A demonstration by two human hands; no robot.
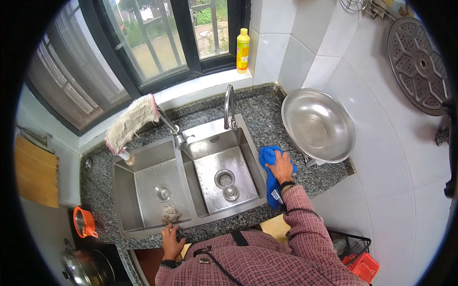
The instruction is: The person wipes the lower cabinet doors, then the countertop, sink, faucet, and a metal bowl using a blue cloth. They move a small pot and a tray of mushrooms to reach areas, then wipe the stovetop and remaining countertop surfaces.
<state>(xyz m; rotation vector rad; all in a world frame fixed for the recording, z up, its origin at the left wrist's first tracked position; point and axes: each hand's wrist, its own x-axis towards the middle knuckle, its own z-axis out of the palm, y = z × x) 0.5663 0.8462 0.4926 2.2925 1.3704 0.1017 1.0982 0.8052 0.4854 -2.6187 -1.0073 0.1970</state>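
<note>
My right hand (281, 167) presses on a bunched blue cloth (273, 182) lying on the speckled granite counter, right of the double-bowl steel sink (229, 215). My left hand (171, 241) rests at the counter's front edge with its fingers apart, holding nothing. Just beyond its fingertips, a crumpled greyish rag (170, 213) lies at the near side of the left bowl. In the right bowl a round metal strainer piece (230, 192) sits beside the drain (224, 178). A curved faucet (229, 103) stands behind the sink; a second faucet (180, 137) has a beige cloth cover (132, 123) over its spout.
A large steel basin (318, 125) leans against the tiled wall at the right. A yellow bottle (243, 52) stands on the window sill. An orange-handled container (84, 222) and a lidded pot (86, 266) are at the left. A red plastic basket (363, 268) sits low at the right.
</note>
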